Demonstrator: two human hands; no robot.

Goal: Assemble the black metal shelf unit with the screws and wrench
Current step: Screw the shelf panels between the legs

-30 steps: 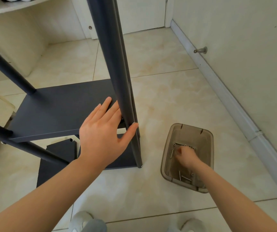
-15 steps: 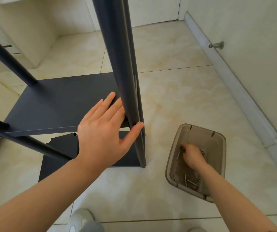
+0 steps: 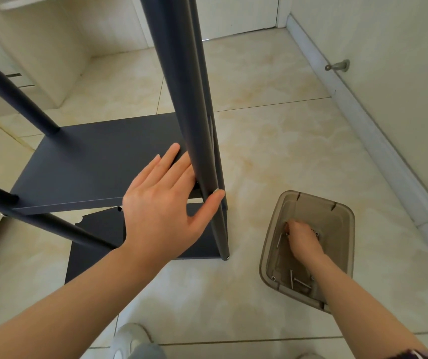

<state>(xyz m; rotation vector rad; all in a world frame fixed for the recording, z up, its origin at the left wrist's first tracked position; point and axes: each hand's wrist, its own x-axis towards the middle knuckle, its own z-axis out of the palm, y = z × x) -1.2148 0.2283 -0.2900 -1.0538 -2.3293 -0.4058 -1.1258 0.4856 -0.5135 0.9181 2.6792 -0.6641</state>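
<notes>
The black metal shelf unit stands on the tiled floor. Its flat shelf panel [image 3: 91, 164] sits between round posts, and a tall upright post [image 3: 194, 112] rises at the panel's right corner. My left hand [image 3: 166, 203] lies flat on that corner with straight fingers, its thumb pressed against the post. My right hand [image 3: 302, 238] reaches down into a translucent brown bin [image 3: 347, 244], fingers curled among loose screws [image 3: 291, 277]. Its fingertips are hidden, so I cannot tell whether they hold a screw. No wrench is in view.
A lower black panel [image 3: 99, 234] lies on the floor under the shelf. Two more posts [image 3: 18, 99] slant in from the left. A wall with a baseboard and a door stop [image 3: 337, 66] runs along the right. My shoe [image 3: 130, 338] is at the bottom.
My right hand has shifted a little among the screws inside the bin. My left hand stays on the shelf corner and post. The view has tilted slightly.
</notes>
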